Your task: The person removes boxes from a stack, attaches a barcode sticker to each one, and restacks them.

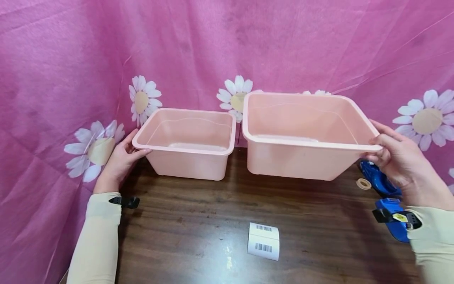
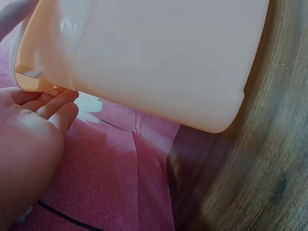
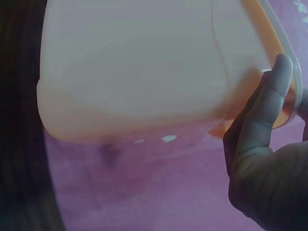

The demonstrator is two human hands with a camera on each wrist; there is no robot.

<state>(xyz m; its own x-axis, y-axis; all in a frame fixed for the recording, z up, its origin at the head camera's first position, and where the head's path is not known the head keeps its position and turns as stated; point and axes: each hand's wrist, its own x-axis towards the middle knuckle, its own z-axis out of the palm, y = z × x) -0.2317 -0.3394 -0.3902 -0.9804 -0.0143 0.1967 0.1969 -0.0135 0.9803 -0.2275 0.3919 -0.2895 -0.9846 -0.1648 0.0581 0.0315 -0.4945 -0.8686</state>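
Toward the back of the dark brown wooden table (image 1: pixel 191 221), your left hand (image 1: pixel 120 161) grips the left pale-pink rectangular plastic bin (image 1: pixel 188 165); your right hand (image 1: pixel 400 159) grips the right pale-pink rectangular plastic bin (image 1: pixel 291 161), seemingly raised, so best press thumbs firmly and hold both level

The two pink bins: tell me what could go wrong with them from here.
The right bin is gripped only at its right end by the right hand, so its other end could dip or twist. The rims sit close together, so the right bin might knock the left bin, which the left hand holds by its outer end. Pulled nearer the person, either bin could drag the barcode labels lying in front.
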